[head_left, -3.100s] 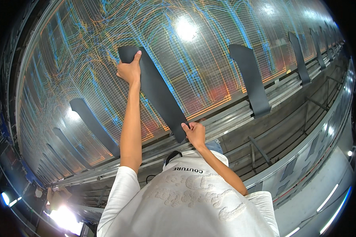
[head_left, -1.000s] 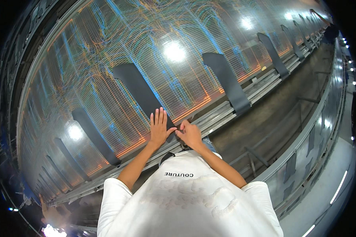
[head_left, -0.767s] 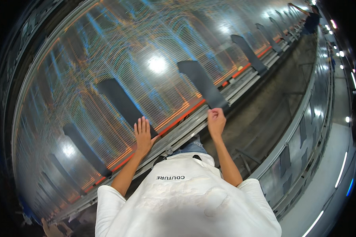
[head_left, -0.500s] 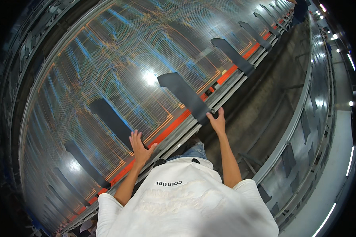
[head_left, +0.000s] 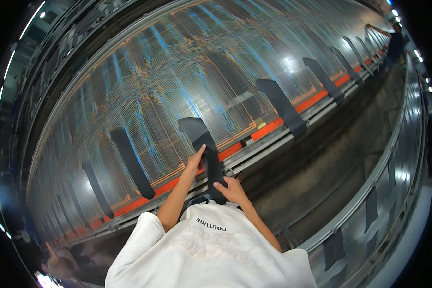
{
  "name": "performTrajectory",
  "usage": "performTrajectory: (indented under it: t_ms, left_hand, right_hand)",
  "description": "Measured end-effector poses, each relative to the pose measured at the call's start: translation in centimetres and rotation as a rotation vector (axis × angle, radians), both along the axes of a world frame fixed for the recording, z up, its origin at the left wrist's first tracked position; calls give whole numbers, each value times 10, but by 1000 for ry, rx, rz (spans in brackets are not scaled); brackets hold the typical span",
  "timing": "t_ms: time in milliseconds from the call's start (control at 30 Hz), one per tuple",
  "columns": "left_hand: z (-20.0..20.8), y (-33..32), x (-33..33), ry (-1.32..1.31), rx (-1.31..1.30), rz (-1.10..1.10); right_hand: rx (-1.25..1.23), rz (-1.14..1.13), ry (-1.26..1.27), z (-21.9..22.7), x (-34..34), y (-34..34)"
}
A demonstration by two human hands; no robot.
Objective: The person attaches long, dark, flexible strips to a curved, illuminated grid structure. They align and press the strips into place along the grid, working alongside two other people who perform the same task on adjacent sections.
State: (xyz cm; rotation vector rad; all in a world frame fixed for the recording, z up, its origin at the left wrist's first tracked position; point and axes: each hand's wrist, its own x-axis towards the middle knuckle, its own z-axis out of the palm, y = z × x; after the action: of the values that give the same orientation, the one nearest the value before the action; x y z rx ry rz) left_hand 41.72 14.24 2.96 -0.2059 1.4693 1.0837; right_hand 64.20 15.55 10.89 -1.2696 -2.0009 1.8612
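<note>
Though apart earlier, left hand (head_left: 195, 161) and right hand (head_left: 233, 190) now closed on dark strip (head_left: 214, 165)

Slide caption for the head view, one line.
Left hand and right hand hold a dark strip overhanging a table patterned with coloured lines.

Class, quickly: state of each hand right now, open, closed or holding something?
Left hand: closed, holding the dark strip partway along.
Right hand: closed, holding the same strip near its lower end.

I'm seeing a dark-clothed co-worker (head_left: 395, 48) at far upper right; strip lights (head_left: 32, 20) are glowing upper left, another metal counter (head_left: 353, 228) is running along the right.
</note>
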Motion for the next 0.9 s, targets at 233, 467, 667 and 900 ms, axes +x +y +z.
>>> performTrajectory:
  t_ms: [233, 467, 667, 900]
  left_hand:
    - [46, 48, -46, -638, 545, 442]
    - [118, 114, -175, -159, 592, 439]
    - [67, 154, -252, 207, 253, 329]
    - [11, 184, -257, 727, -23, 189]
  right_hand:
    - [117, 293, 136, 142, -27, 60]
    - [-38, 160, 110, 143, -55, 88]
    - [-4, 20, -12, 33, -100, 98]
    - [-37, -42, -136, -17, -132, 92]
